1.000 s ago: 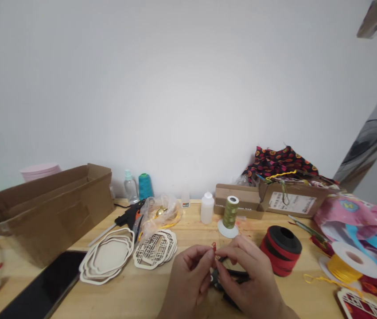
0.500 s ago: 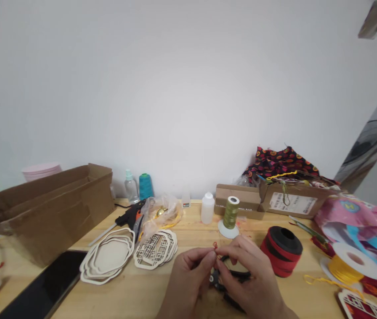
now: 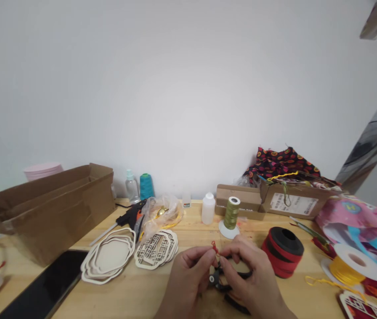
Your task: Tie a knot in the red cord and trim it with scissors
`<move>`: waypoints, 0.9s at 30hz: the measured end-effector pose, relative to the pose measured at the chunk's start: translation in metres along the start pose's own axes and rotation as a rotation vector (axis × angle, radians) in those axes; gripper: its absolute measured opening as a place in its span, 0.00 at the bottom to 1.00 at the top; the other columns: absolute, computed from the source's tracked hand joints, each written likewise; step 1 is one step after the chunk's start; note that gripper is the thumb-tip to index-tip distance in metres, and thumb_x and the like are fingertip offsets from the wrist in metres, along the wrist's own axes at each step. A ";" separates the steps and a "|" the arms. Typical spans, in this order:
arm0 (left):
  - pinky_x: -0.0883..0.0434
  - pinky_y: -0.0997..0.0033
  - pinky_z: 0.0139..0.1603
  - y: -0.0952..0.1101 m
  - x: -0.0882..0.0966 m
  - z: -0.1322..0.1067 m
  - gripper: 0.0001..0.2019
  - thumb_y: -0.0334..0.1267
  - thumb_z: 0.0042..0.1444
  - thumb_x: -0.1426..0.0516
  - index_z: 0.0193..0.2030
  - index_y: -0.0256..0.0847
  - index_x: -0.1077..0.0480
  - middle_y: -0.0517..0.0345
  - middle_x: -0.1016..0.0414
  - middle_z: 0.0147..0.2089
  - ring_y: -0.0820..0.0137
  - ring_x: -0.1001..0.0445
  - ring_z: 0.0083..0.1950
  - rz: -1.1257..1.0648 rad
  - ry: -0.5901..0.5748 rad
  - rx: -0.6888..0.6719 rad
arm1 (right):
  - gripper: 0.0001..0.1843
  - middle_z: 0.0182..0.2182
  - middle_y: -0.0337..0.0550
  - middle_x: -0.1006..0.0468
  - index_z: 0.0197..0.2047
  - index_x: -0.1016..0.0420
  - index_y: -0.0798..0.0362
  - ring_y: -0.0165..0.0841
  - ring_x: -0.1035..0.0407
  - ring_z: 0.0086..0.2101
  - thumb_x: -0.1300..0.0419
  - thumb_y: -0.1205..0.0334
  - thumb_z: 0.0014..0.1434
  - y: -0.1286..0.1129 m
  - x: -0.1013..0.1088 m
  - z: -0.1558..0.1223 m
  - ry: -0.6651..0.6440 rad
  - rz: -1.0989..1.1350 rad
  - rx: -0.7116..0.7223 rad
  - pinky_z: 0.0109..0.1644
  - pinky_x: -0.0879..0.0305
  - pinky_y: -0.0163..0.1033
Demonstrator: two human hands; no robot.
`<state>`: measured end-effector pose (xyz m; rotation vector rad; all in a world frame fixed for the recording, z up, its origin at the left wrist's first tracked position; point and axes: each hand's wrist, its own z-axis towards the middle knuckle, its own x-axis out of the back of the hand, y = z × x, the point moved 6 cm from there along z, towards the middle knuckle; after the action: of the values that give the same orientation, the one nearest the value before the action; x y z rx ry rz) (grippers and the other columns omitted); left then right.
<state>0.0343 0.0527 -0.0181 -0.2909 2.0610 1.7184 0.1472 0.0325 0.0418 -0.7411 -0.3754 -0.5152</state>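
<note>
Near the front edge of the desk (image 3: 125, 294), pinches a small, looped, red cord-like piece (image 3: 213, 244) in the left hand (image 3: 188, 274), with the right hand (image 3: 254, 274) narrow beside it, hold unclear. Seems mid-adjustment of the loop; calls next for a steady pinch.

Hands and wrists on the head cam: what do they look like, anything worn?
Left hand and right hand are both ungloved. No rings, watch or bracelet visible on the parts shown. No sleeves in view; the frame's bottom edge cuts the arms off.
</note>
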 end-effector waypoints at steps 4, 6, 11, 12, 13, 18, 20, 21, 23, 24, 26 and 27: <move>0.61 0.80 0.14 0.001 0.001 0.000 0.12 0.43 0.41 0.38 0.19 0.35 0.30 0.73 0.51 0.10 0.84 0.59 0.13 0.021 -0.002 -0.016 | 0.08 0.17 0.34 0.39 0.23 0.31 0.54 0.28 0.39 0.20 0.45 0.66 0.52 0.002 -0.004 0.000 0.007 0.031 -0.036 0.24 0.42 0.33; 0.61 0.80 0.14 0.001 0.001 0.000 0.12 0.43 0.41 0.38 0.19 0.35 0.30 0.72 0.50 0.11 0.84 0.58 0.14 0.040 0.003 -0.016 | 0.09 0.16 0.34 0.40 0.21 0.31 0.55 0.28 0.40 0.20 0.44 0.66 0.51 0.001 -0.004 -0.001 0.016 0.019 -0.020 0.23 0.43 0.32; 0.60 0.79 0.14 0.001 0.002 0.000 0.13 0.44 0.42 0.39 0.20 0.35 0.29 0.72 0.50 0.10 0.83 0.56 0.13 0.138 0.013 -0.044 | 0.08 0.16 0.34 0.40 0.21 0.30 0.55 0.27 0.40 0.19 0.44 0.68 0.51 -0.004 -0.002 0.001 0.055 -0.013 0.049 0.23 0.44 0.32; 0.60 0.79 0.14 0.001 0.002 0.000 0.13 0.45 0.41 0.39 0.20 0.35 0.30 0.72 0.49 0.10 0.83 0.56 0.13 0.147 0.016 -0.048 | 0.08 0.16 0.34 0.40 0.21 0.30 0.55 0.27 0.41 0.19 0.44 0.68 0.51 -0.004 -0.002 0.001 0.059 -0.015 0.049 0.23 0.44 0.32; 0.60 0.79 0.14 0.001 0.002 0.000 0.13 0.45 0.41 0.39 0.20 0.35 0.30 0.72 0.50 0.10 0.83 0.56 0.13 0.148 0.017 -0.049 | 0.09 0.16 0.34 0.41 0.21 0.31 0.55 0.27 0.41 0.19 0.44 0.67 0.51 -0.004 -0.001 0.001 0.060 -0.018 0.047 0.22 0.44 0.31; 0.59 0.80 0.14 0.001 0.002 -0.001 0.13 0.44 0.43 0.39 0.19 0.36 0.31 0.73 0.53 0.10 0.83 0.57 0.13 0.124 0.002 -0.049 | 0.10 0.16 0.33 0.42 0.20 0.33 0.54 0.27 0.42 0.19 0.45 0.67 0.52 -0.001 0.000 0.001 0.059 -0.022 -0.004 0.22 0.45 0.31; 0.59 0.80 0.13 0.001 0.002 -0.001 0.13 0.44 0.43 0.40 0.19 0.36 0.32 0.73 0.52 0.11 0.83 0.57 0.13 0.115 0.003 -0.046 | 0.10 0.16 0.33 0.43 0.20 0.32 0.54 0.26 0.42 0.18 0.45 0.66 0.52 0.002 -0.001 0.001 0.048 -0.004 -0.037 0.22 0.45 0.31; 0.59 0.80 0.13 0.001 0.002 -0.001 0.13 0.44 0.43 0.40 0.19 0.36 0.32 0.73 0.51 0.11 0.83 0.57 0.13 0.113 0.004 -0.044 | 0.11 0.16 0.33 0.43 0.19 0.32 0.54 0.27 0.43 0.19 0.45 0.66 0.52 0.005 -0.003 0.000 0.041 0.012 -0.063 0.22 0.45 0.31; 0.59 0.80 0.13 0.001 0.002 -0.001 0.13 0.44 0.42 0.39 0.19 0.36 0.33 0.73 0.51 0.11 0.84 0.57 0.13 0.117 0.007 -0.043 | 0.11 0.16 0.33 0.43 0.19 0.32 0.54 0.27 0.43 0.19 0.45 0.64 0.52 0.012 -0.006 -0.001 0.028 0.080 -0.150 0.22 0.45 0.31; 0.58 0.80 0.13 0.001 0.002 -0.001 0.13 0.44 0.42 0.39 0.18 0.36 0.33 0.73 0.51 0.11 0.84 0.56 0.13 0.124 0.008 -0.041 | 0.12 0.16 0.33 0.43 0.19 0.32 0.54 0.27 0.43 0.19 0.45 0.62 0.52 0.017 -0.009 -0.002 0.013 0.138 -0.212 0.21 0.45 0.31; 0.58 0.80 0.13 0.001 0.002 -0.001 0.13 0.43 0.42 0.39 0.18 0.36 0.33 0.73 0.51 0.11 0.84 0.56 0.13 0.138 0.004 -0.037 | 0.12 0.17 0.34 0.41 0.19 0.33 0.54 0.27 0.43 0.18 0.45 0.59 0.51 0.024 -0.014 -0.005 -0.016 0.268 -0.335 0.20 0.45 0.31; 0.58 0.80 0.13 0.001 0.002 -0.001 0.13 0.43 0.43 0.39 0.18 0.36 0.32 0.73 0.51 0.11 0.84 0.55 0.13 0.139 0.001 -0.037 | 0.13 0.17 0.34 0.40 0.20 0.33 0.55 0.27 0.43 0.18 0.45 0.58 0.51 0.026 -0.016 -0.006 -0.038 0.324 -0.385 0.20 0.45 0.31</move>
<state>0.0315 0.0521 -0.0180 -0.1624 2.0960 1.8388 0.1497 0.0499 0.0154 -1.1621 -0.1846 -0.2674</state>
